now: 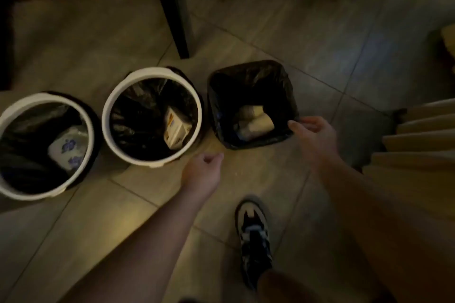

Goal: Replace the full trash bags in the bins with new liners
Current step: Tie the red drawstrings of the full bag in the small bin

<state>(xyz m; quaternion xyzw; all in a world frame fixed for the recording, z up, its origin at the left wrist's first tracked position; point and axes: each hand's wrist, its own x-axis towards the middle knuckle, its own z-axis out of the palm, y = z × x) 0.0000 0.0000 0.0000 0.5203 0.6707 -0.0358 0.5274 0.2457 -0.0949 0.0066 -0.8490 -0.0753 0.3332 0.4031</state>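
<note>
Left bin (44, 98): round, white rim, at the left edge of the frame and partly cut off by it; dark bag inside holding a white packet with a blue pattern (67, 152).
Middle bin (152, 74): round, white rim, just right of the left bin with a narrow gap between them; a black bag lines it and a cardboard box (174, 127) stands on end inside.
Square bin (214, 115): centre right, close beside the middle bin; its black liner (283, 86) is folded out over all four edges, with crumpled paper (253, 123) at the bottom.
Right hand (315, 135): at the square bin's right edge, fingertips on the liner's fold; blur hides whether they pinch it.
Left hand (204, 169): over bare tile below the gap between the middle and square bins, fingers loosely curled, holding nothing.
Open room: tiled floor (123, 216) lies free across the lower left; a shoe (253, 236) stands at lower centre.
Limits: a dark furniture leg (177, 19) stands behind the bins; wooden steps (418, 135) close the right side.
</note>
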